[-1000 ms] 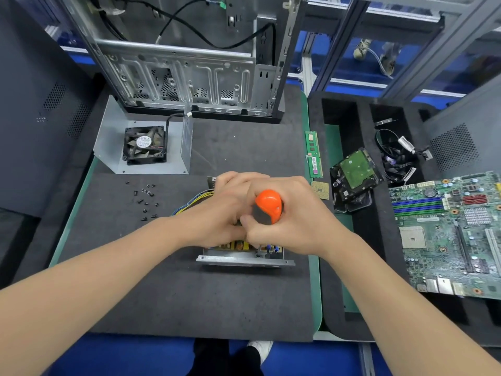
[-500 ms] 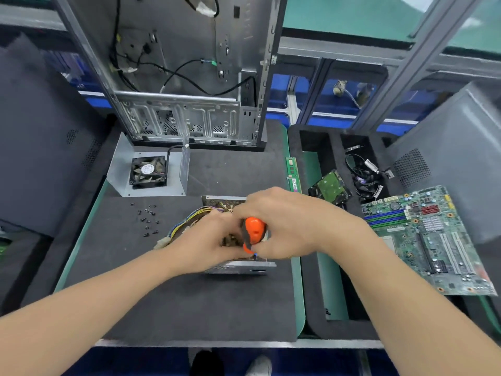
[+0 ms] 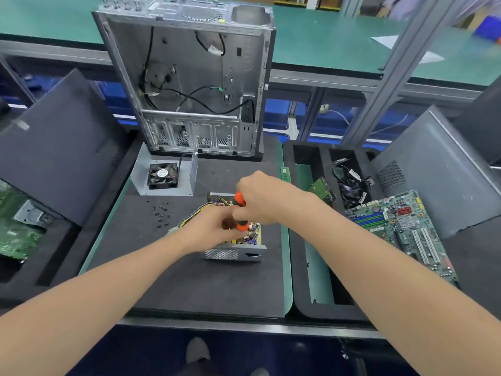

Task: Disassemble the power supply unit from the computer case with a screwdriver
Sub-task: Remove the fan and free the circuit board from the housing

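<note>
Over black mat (image 3: 189,280), right hand (image 3: 260,202) grips orange screwdriver (image 3: 240,198).

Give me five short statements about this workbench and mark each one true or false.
1. The right hand grips the orange-handled screwdriver. True.
2. The power supply unit sits inside the computer case. False: it lies on the dark mat, in front of the case.
3. The loose screws lie left of the power supply unit. True.
4. The computer case lies flat on its side. False: it stands upright.
5. The fan touches the power supply unit. False: it lies apart, on a grey metal panel nearer the case.
</note>
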Demonstrator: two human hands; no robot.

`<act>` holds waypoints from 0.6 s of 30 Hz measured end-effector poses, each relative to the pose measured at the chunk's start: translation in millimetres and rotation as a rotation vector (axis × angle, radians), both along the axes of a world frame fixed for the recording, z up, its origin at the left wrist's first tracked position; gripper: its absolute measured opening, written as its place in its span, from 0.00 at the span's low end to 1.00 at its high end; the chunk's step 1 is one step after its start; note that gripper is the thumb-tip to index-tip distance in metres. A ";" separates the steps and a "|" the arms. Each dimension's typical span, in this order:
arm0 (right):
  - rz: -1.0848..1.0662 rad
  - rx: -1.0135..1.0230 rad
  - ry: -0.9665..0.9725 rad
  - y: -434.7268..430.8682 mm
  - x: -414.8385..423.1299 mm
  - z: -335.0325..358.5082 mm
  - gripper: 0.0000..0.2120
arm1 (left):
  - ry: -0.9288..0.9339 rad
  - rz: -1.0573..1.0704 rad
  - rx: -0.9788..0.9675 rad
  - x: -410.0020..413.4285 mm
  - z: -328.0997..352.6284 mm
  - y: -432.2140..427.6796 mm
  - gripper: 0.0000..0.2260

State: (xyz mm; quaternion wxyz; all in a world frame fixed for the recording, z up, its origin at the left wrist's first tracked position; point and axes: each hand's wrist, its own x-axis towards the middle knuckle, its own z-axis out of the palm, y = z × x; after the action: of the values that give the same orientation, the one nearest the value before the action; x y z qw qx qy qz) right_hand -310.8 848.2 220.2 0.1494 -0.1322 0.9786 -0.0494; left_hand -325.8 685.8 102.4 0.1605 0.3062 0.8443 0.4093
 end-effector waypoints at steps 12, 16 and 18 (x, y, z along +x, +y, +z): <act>0.387 -0.020 -0.084 9.8 14.8 6.5 0.09 | 0.067 0.073 -0.100 10.9 -13.8 9.2 0.12; -0.060 0.206 0.170 -23.7 21.7 -14.7 0.18 | 0.053 0.075 -0.045 8.8 -21.1 10.5 0.23; -0.152 0.211 0.147 -38.1 16.5 -19.7 0.16 | 0.065 0.052 -0.080 7.8 -22.5 12.7 0.23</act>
State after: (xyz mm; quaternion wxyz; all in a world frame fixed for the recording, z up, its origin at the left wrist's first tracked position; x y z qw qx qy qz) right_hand -294.3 810.1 200.5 0.0861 -0.0445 0.9939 0.0523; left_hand -318.1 698.5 79.9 0.1343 0.2909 0.8725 0.3690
